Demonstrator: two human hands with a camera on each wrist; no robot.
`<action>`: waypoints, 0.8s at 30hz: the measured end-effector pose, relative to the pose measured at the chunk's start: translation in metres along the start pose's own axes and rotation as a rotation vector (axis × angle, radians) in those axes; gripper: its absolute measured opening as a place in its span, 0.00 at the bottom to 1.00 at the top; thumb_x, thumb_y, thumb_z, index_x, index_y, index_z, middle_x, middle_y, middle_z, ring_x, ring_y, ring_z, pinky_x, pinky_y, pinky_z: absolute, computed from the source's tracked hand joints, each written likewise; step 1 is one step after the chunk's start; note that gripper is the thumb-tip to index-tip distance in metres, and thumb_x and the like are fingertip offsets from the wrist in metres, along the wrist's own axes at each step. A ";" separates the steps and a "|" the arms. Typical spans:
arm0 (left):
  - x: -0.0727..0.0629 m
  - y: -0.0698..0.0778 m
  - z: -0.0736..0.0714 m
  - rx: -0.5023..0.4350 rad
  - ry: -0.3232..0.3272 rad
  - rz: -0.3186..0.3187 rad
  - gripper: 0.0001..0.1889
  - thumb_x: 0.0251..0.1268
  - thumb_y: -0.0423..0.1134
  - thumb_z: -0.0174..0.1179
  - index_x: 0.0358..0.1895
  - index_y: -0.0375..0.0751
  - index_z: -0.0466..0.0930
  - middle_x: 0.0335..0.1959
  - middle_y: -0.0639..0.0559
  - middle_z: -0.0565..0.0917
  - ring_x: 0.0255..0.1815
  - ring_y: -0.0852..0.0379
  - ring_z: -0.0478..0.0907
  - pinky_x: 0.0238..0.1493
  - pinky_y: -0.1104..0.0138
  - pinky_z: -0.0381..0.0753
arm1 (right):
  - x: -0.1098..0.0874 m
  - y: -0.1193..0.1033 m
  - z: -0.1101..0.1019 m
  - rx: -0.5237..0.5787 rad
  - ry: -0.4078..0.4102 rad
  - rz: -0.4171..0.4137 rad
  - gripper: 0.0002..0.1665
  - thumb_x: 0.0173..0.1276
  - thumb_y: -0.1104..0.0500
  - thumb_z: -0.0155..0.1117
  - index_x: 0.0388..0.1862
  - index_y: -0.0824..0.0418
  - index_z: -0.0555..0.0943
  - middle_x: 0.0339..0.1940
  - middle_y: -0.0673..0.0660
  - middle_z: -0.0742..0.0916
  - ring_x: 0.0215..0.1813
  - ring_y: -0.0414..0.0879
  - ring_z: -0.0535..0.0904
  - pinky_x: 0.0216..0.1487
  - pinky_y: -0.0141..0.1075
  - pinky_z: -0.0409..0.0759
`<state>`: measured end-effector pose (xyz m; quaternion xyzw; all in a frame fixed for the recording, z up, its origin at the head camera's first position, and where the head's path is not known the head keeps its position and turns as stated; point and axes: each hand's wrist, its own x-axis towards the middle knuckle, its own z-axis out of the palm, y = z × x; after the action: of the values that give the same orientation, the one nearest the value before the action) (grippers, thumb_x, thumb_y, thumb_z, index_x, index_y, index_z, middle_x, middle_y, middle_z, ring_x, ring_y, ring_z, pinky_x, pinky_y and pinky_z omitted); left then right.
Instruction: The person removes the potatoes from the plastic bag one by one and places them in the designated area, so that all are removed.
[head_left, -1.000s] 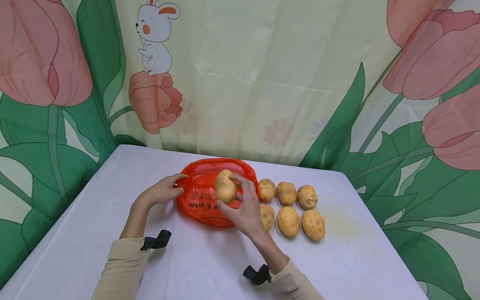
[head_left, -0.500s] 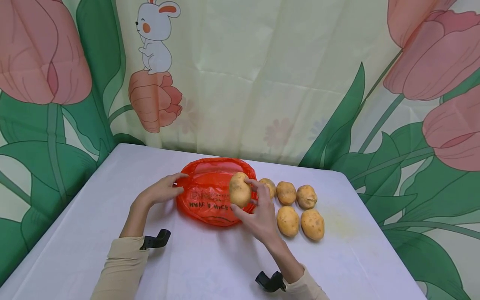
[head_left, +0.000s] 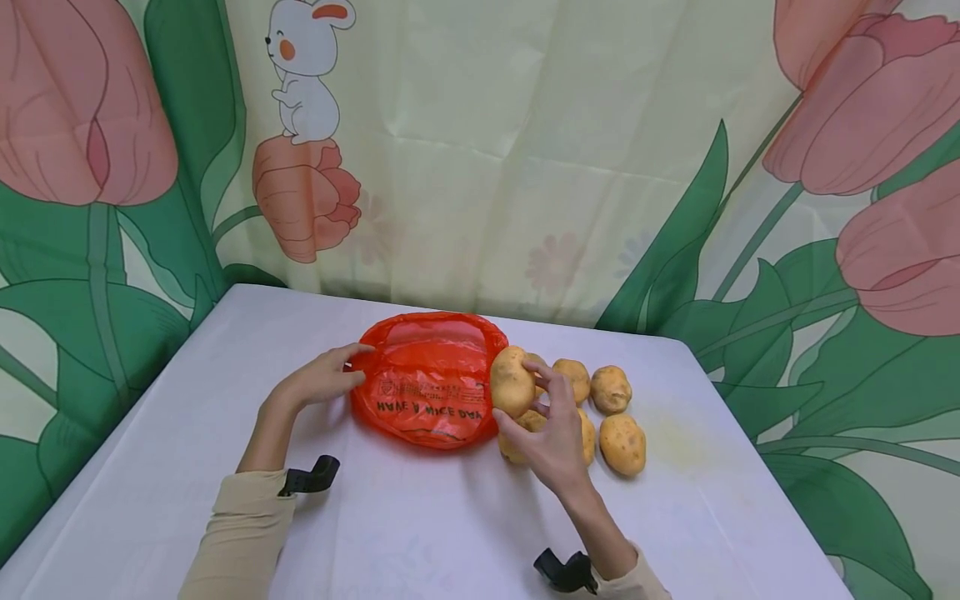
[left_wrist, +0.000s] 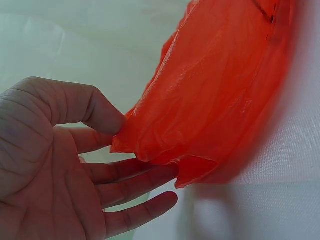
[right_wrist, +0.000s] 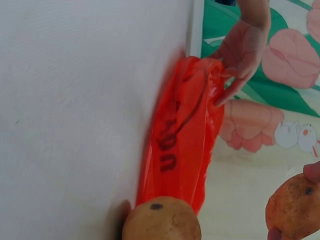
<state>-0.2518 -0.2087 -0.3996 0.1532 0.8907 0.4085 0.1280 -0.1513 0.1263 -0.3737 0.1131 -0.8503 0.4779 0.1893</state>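
Note:
A red plastic bag [head_left: 427, 375] with black print lies on the white table, its mouth spread. At its left edge, my left hand [head_left: 322, 379] pinches the thin plastic between thumb and index finger; in the left wrist view the other fingers [left_wrist: 150, 212] extend behind and below the edge. My right hand [head_left: 555, 425] holds a potato [head_left: 513, 382] by thumb and fingertips, raised at the bag's right edge. The right wrist view shows that held potato [right_wrist: 295, 207] above table height, while another potato [right_wrist: 161, 222] sits beside the bag.
More potatoes stand in two rows right of the bag, including a back one [head_left: 611, 389] and a front one [head_left: 622, 445]; the right hand partly covers some. Behind the table [head_left: 420, 525] hangs a printed curtain [head_left: 465, 167] with tulips and a rabbit.
My right hand has carried the potato rightward, from above the bag to its right edge, near the rows. The left hand keeps its place at the bag's left edge.

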 end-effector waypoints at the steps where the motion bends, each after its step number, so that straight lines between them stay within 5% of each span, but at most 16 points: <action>1: 0.000 0.000 0.000 -0.001 -0.001 0.003 0.30 0.72 0.35 0.49 0.75 0.28 0.62 0.73 0.28 0.67 0.70 0.31 0.66 0.68 0.38 0.70 | 0.000 0.001 -0.002 -0.008 0.001 0.004 0.45 0.56 0.64 0.79 0.71 0.52 0.69 0.69 0.53 0.75 0.67 0.54 0.74 0.58 0.52 0.83; 13: 0.000 0.000 0.000 -0.003 -0.003 -0.003 0.30 0.72 0.35 0.48 0.75 0.29 0.62 0.73 0.28 0.66 0.71 0.32 0.66 0.69 0.38 0.69 | 0.001 0.012 -0.022 -0.064 0.022 0.009 0.44 0.56 0.64 0.80 0.70 0.57 0.69 0.69 0.55 0.74 0.67 0.54 0.74 0.60 0.50 0.83; 24: 0.002 -0.001 0.001 -0.004 -0.007 -0.014 0.30 0.72 0.35 0.49 0.76 0.30 0.62 0.74 0.29 0.66 0.71 0.32 0.65 0.69 0.38 0.69 | -0.001 0.027 -0.042 -0.116 0.069 0.033 0.45 0.55 0.64 0.80 0.70 0.58 0.70 0.68 0.57 0.74 0.65 0.51 0.75 0.55 0.31 0.81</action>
<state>-0.2535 -0.2078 -0.4016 0.1481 0.8904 0.4090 0.1341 -0.1518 0.1761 -0.3747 0.0713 -0.8713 0.4346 0.2166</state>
